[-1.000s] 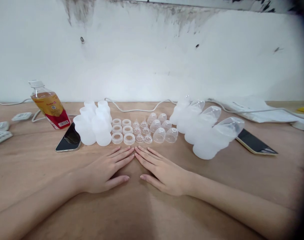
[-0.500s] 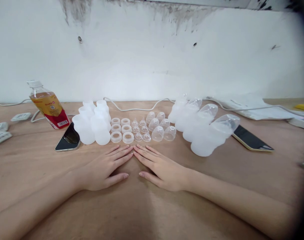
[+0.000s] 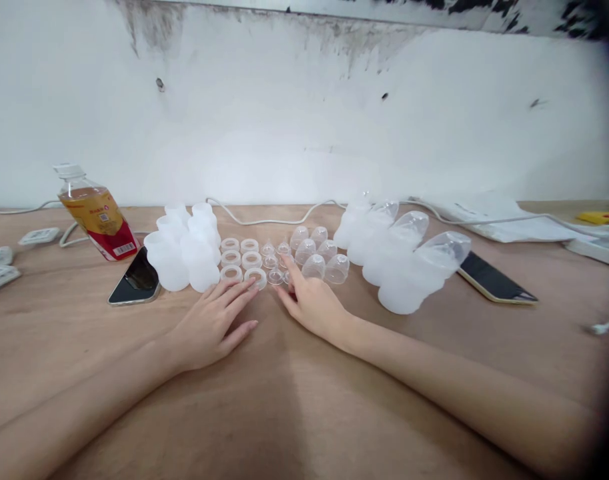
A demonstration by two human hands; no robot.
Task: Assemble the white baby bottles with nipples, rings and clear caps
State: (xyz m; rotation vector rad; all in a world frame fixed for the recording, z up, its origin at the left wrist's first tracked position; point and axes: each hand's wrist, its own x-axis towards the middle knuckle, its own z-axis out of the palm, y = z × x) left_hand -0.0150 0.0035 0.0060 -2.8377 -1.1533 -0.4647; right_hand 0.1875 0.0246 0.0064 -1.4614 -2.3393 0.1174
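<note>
My left hand [image 3: 211, 327] is open and palm down, its fingertips at the front of several translucent screw rings [image 3: 251, 265]. Whether it touches the front ring I cannot tell. Over the clear bottle nipples [image 3: 269, 262] reaches my right hand [image 3: 317, 303], its index finger stretched out and its thumb apart; nothing shows in it, and it partly hides a front nipple. Just right of that hand stand several clear dome caps [image 3: 305, 251]. Cloudy white baby bottles [image 3: 168, 265] without tops are grouped left of the rings. Capped baby bottles [image 3: 401, 290] stand in rows at the right.
Phones lie on the wooden table [image 3: 194, 427]: one phone [image 3: 129, 287] at left, another phone [image 3: 494, 280] at right. A drink bottle [image 3: 101, 220] stands at the left. A white cable [image 3: 279, 222] runs along the wall, and a plastic bag [image 3: 484, 217] lies at the back right.
Both hands were flat with fingertips together; they have parted. My right hand has moved forward over the nipples with its index finger out, and my left hand has moved slightly towards the rings.
</note>
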